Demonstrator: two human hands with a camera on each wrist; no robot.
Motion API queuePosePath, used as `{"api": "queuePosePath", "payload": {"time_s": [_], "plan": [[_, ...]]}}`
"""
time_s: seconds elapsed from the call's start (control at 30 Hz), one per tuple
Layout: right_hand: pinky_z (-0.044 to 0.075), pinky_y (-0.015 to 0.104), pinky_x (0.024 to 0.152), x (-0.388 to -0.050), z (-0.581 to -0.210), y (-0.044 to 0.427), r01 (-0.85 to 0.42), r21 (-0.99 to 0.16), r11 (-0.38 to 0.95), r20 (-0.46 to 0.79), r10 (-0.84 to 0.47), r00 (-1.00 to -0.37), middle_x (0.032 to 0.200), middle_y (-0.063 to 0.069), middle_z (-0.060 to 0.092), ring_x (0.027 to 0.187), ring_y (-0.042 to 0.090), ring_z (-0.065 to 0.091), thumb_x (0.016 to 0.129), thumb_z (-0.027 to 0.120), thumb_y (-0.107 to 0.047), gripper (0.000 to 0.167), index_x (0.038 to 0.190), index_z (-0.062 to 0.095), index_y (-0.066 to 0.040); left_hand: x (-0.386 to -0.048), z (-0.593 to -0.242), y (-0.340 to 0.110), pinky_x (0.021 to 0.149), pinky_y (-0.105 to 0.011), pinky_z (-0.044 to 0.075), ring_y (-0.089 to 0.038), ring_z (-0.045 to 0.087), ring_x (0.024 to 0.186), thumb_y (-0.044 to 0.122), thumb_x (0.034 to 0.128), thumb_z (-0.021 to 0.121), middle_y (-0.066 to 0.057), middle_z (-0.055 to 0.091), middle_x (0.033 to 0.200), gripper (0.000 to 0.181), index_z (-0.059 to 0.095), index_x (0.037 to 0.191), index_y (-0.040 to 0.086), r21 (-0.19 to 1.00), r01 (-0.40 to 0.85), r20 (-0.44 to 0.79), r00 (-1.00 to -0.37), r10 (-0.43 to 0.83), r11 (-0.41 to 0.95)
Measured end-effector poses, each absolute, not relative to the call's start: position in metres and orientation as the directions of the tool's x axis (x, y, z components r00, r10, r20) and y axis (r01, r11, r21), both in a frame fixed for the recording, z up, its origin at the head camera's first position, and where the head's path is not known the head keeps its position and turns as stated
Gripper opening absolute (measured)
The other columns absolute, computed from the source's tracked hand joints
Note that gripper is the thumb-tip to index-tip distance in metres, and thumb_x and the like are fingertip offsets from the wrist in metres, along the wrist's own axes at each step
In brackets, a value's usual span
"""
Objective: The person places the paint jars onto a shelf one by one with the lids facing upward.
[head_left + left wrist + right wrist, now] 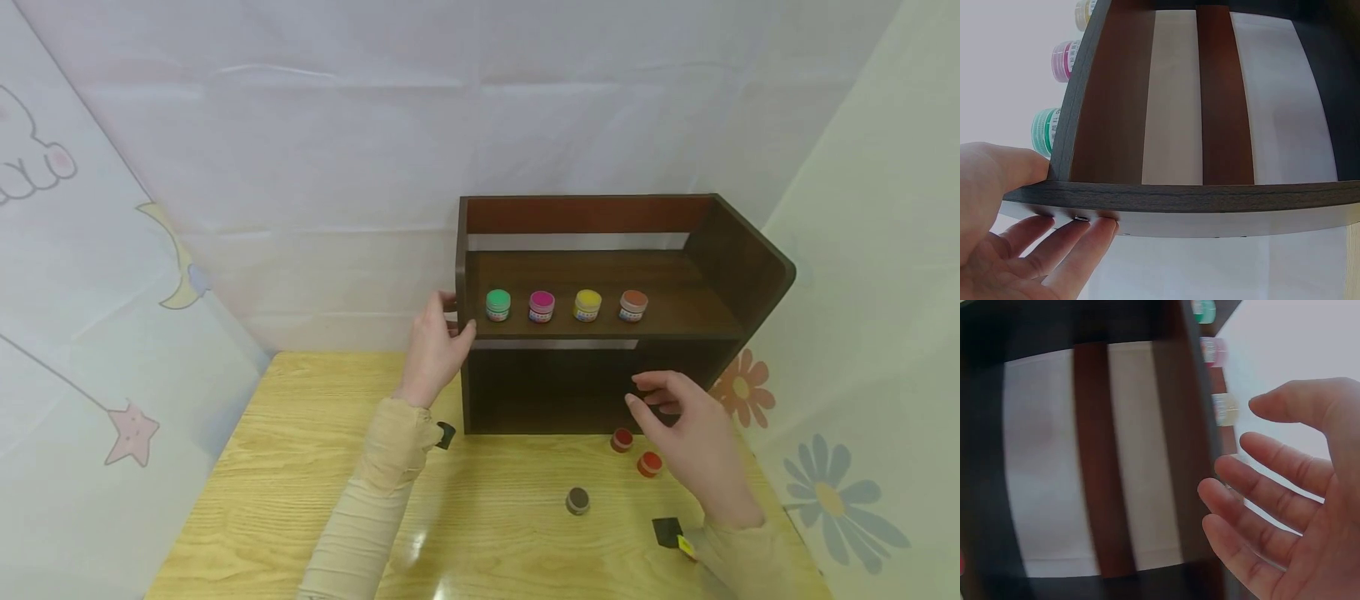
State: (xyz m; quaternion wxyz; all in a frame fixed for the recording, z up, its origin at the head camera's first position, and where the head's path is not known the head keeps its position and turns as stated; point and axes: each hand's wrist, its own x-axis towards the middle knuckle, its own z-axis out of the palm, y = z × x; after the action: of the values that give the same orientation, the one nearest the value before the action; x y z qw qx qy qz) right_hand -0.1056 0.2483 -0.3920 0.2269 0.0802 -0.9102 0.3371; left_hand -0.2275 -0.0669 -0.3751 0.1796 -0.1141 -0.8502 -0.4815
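Note:
A dark brown two-level shelf (600,327) stands against the back wall. My left hand (438,350) grips its left side panel, thumb on the front edge and fingers on the outer face, as the left wrist view (1041,231) also shows. On the upper board stand a green jar (498,306), a magenta jar (542,307), a yellow jar (587,305) and an orange-brown jar (633,306) in a row. My right hand (693,437) hangs before the lower compartment, fingers loosely bent and holding nothing; in the right wrist view the hand (1291,481) is beside the shelf edge.
On the wooden table (300,467), a dark red jar (622,440) and a bright red jar (649,464) lie near the shelf's front right, with a dark brown jar (577,501) nearer me. Patterned cloth walls (300,167) enclose the back and sides.

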Motion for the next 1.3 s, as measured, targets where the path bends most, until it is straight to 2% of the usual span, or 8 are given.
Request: {"api": "queuePosePath", "payload": {"time_s": [0.13, 0.3, 0.53, 0.73, 0.8, 1.03, 1.3], "plan": [[0.051, 0.019, 0.076, -0.105, -0.407, 0.249, -0.273, -0.59, 0.76, 0.412, -0.007, -0.911, 0.107, -0.002, 0.067, 0.086, 0.016, 0.064, 0.093, 0.077, -0.018, 0.022, 0.114, 0.07, -0.013, -0.228, -0.375, -0.067, 0.077, -0.035, 0.06, -0.027, 0.07, 0.089, 0.009, 0.0936, 0.071, -0.018, 0.063, 0.123, 0.041, 0.052, 0.128, -0.002, 0.778, 0.369, 0.416, -0.909, 0.023, 0.508], [0.055, 0.028, 0.064, -0.106, -0.426, 0.249, -0.232, -0.623, 0.747, 0.326, -0.021, -0.945, 0.103, -0.002, 0.066, 0.082, 0.016, 0.068, 0.093, 0.077, -0.023, 0.025, 0.115, 0.069, -0.015, -0.229, -0.375, -0.066, 0.077, -0.035, 0.06, -0.027, 0.07, 0.09, 0.009, 0.0938, 0.071, -0.018, 0.062, 0.124, 0.041, 0.052, 0.129, -0.002, 0.78, 0.366, 0.411, -0.911, 0.025, 0.508], [0.056, 0.036, 0.074, -0.11, -0.458, 0.248, -0.223, -0.639, 0.736, 0.263, -0.064, -0.963, 0.099, -0.003, 0.065, 0.085, 0.017, 0.062, 0.092, 0.077, -0.019, 0.024, 0.114, 0.071, -0.013, -0.228, -0.375, -0.066, 0.078, -0.035, 0.06, -0.027, 0.07, 0.09, 0.01, 0.0939, 0.071, -0.018, 0.063, 0.124, 0.041, 0.053, 0.129, -0.001, 0.78, 0.361, 0.406, -0.913, 0.024, 0.511], [0.051, 0.035, 0.07, -0.112, -0.478, 0.246, -0.208, -0.651, 0.73, 0.207, -0.093, -0.974, 0.088, -0.002, 0.057, 0.083, 0.019, 0.058, 0.09, 0.078, -0.015, 0.023, 0.112, 0.071, -0.009, -0.227, -0.375, -0.067, 0.077, -0.035, 0.06, -0.027, 0.07, 0.089, 0.009, 0.0937, 0.071, -0.018, 0.063, 0.124, 0.041, 0.052, 0.129, -0.001, 0.782, 0.362, 0.407, -0.913, 0.023, 0.507], [0.051, 0.036, 0.071, -0.112, -0.484, 0.246, -0.192, -0.658, 0.728, 0.179, -0.097, -0.979, 0.091, -0.001, 0.058, 0.085, 0.021, 0.059, 0.09, 0.079, -0.018, 0.025, 0.112, 0.071, -0.009, -0.227, -0.375, -0.067, 0.077, -0.035, 0.06, -0.027, 0.07, 0.089, 0.009, 0.0938, 0.071, -0.018, 0.063, 0.124, 0.041, 0.052, 0.129, -0.001, 0.781, 0.363, 0.409, -0.912, 0.024, 0.509], [0.054, 0.04, 0.075, -0.112, -0.508, 0.245, -0.106, -0.702, 0.704, 0.039, -0.11, -0.993, 0.115, 0.006, 0.067, 0.091, 0.024, 0.062, 0.087, 0.083, -0.023, 0.035, 0.117, 0.07, -0.011, -0.226, -0.374, -0.067, 0.078, -0.035, 0.059, -0.027, 0.07, 0.09, 0.01, 0.0941, 0.071, -0.018, 0.062, 0.124, 0.041, 0.052, 0.129, -0.001, 0.775, 0.364, 0.411, -0.911, 0.026, 0.517], [0.053, 0.037, 0.072, -0.108, -0.532, 0.237, 0.03, -0.736, 0.676, -0.133, -0.102, -0.986, 0.121, 0.008, 0.065, 0.093, 0.024, 0.06, 0.082, 0.087, -0.023, 0.044, 0.119, 0.068, -0.01, -0.227, -0.375, -0.067, 0.078, -0.035, 0.06, -0.027, 0.071, 0.09, 0.01, 0.0942, 0.071, -0.018, 0.063, 0.124, 0.041, 0.052, 0.129, -0.001, 0.774, 0.363, 0.409, -0.912, 0.028, 0.518]]}}
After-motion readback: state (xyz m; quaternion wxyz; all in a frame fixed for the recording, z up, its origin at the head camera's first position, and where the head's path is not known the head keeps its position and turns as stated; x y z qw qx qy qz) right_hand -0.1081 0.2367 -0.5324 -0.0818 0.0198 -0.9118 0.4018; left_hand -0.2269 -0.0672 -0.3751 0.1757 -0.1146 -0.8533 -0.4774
